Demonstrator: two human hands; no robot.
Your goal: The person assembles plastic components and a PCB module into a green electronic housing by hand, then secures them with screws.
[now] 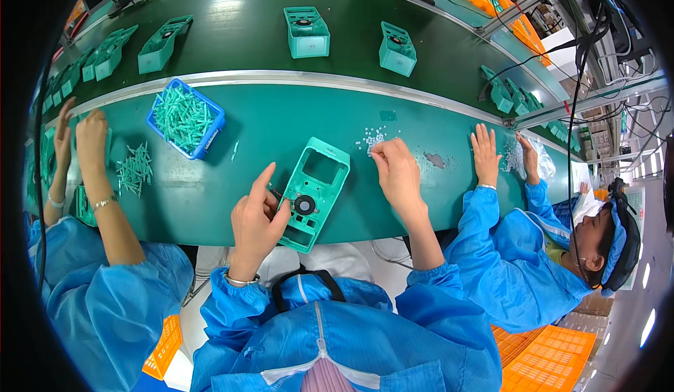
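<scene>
A teal plastic housing [330, 194] lies tilted on the bench in front of me, its open side up. A round black part, like a small speaker [305, 204], sits inside it. At the housing's left wall is my left hand [254, 218], index finger and thumb apart, other fingers curled. A short dark strand, perhaps a wire [276, 194], shows by these fingers. My right hand [399, 174] is closed in a pinch at the edge of a scatter of small white pieces [371, 138]. Whatever its fingertips hold is hidden.
A blue bin [219, 127] of teal sticks stands left of the housing, beside a loose stick pile [135, 169]. More housings [307, 34] sit on the dark green strip beyond a metal rail [281, 77]. Co-workers' hands [484, 155] are at both sides.
</scene>
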